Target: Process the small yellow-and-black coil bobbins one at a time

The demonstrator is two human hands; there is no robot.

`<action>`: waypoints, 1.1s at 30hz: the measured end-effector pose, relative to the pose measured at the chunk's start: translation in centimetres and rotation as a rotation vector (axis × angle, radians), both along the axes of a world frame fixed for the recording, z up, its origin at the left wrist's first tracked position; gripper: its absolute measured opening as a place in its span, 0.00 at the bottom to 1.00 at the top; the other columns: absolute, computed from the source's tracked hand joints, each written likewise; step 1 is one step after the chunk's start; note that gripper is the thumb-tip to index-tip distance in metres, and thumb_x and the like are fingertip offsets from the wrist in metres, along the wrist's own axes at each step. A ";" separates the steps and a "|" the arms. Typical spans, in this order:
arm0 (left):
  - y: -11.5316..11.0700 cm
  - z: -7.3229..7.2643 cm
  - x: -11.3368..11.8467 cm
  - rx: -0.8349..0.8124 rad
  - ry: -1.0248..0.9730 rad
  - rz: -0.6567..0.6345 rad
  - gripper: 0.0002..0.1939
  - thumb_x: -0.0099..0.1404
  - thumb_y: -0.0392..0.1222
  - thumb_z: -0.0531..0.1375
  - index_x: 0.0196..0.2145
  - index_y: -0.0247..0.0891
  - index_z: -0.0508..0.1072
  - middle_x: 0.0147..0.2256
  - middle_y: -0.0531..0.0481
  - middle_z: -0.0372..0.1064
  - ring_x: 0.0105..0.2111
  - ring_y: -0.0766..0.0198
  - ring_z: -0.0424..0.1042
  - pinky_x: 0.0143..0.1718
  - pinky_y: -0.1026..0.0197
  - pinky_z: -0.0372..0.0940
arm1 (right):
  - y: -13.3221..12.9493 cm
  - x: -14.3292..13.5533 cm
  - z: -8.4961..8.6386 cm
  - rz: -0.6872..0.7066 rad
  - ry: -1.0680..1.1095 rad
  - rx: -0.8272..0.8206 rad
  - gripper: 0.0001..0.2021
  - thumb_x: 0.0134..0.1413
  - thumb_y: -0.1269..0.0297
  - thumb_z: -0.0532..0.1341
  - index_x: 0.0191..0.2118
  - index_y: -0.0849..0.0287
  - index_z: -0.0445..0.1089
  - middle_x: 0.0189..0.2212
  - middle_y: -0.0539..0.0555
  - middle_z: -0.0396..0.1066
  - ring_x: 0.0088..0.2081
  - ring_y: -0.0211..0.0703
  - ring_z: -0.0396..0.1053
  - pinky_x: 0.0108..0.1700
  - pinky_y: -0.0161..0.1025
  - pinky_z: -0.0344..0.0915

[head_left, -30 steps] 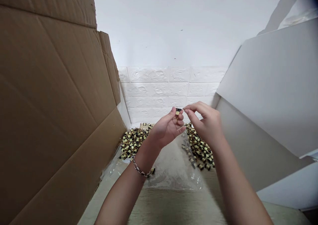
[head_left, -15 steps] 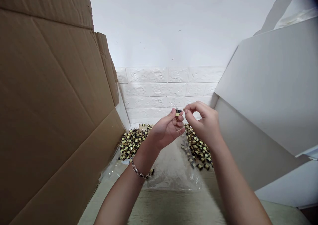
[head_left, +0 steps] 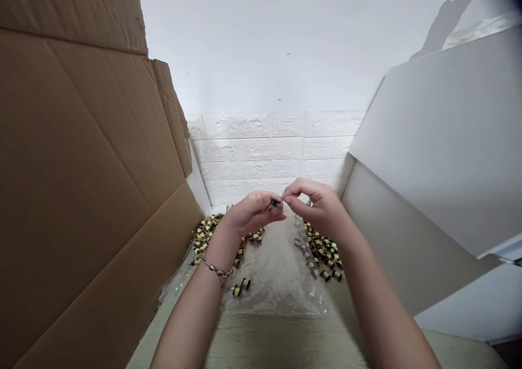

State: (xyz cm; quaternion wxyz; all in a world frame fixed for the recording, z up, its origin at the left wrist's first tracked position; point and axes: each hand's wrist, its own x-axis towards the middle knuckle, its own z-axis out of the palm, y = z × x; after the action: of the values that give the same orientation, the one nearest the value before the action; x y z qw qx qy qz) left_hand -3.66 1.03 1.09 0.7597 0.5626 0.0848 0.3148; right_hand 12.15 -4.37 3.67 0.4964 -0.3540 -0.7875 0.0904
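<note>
My left hand (head_left: 256, 212) is closed around a small black-and-yellow transformer coil (head_left: 274, 202), held at the fingertips above the plastic bag. Thin wire ends seem to trail from the coil toward the palm. Right beside it, my right hand (head_left: 316, 203) has thumb and forefinger pinched together at the coil's right end. Whatever lies in that pinch is too small to make out. Below the left wrist, two loose coils (head_left: 241, 287) rest on the clear plastic bag (head_left: 277, 282).
Piles of similar coils lie on the left (head_left: 206, 233) and the right (head_left: 324, 249) of the bag. A tall cardboard sheet (head_left: 81, 168) walls off the left side, and a white panel (head_left: 444, 135) the right. Behind stands a white brick-patterned wall (head_left: 240, 149).
Both hands have come down and left a little, staying close together. The coil in my left hand has turned, showing less of its yellow side. Two loose coils now show below the left wrist.
</note>
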 end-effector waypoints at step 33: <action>-3.4 1.1 1.8 1.730 0.472 1.588 0.04 0.57 0.41 0.56 0.30 0.39 0.67 0.24 0.54 0.68 0.28 0.66 0.63 0.46 0.56 0.49 | -0.8 -1.1 -0.2 -0.568 -0.240 0.524 0.04 0.50 0.72 0.53 0.27 0.59 0.62 0.24 0.46 0.66 0.29 0.33 0.63 0.45 0.39 0.52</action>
State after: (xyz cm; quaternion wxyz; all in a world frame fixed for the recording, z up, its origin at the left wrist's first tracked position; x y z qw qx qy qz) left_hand -1.85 -2.36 2.16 -0.3113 0.7215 0.3060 0.5375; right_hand 11.04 -5.15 3.43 0.4798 -0.4269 -0.7070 -0.2962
